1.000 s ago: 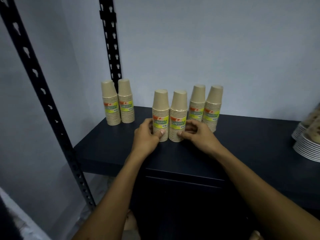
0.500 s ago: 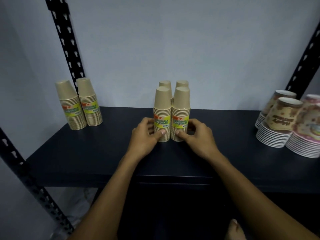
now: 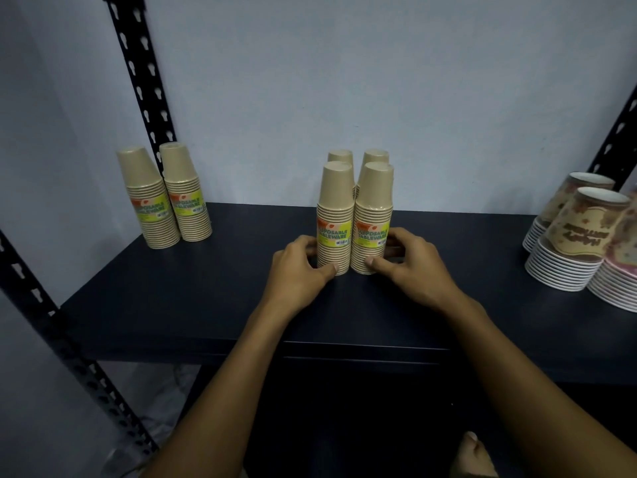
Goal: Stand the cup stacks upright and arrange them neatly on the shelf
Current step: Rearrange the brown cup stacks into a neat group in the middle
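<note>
Two tan cup stacks with yellow labels stand upright side by side at the middle of the dark shelf (image 3: 172, 305): the left front stack (image 3: 336, 215) and the right front stack (image 3: 374, 215). My left hand (image 3: 300, 267) grips the base of the left one, thumb in front. My right hand (image 3: 406, 263) grips the base of the right one. Two more tan stacks (image 3: 358, 158) stand right behind them, mostly hidden. Another upright pair of tan stacks (image 3: 169, 198) stands at the shelf's far left.
Stacks of patterned party cups and white-rimmed cups (image 3: 579, 236) fill the shelf's right end. Black perforated uprights stand at the back left (image 3: 141, 84), front left (image 3: 51, 322) and back right (image 3: 617, 139). A pale wall is close behind the shelf.
The view has swung right since a second ago, lining the front pair up with the back pair. Both hands stay on the bases of the front stacks, barely shifting.
</note>
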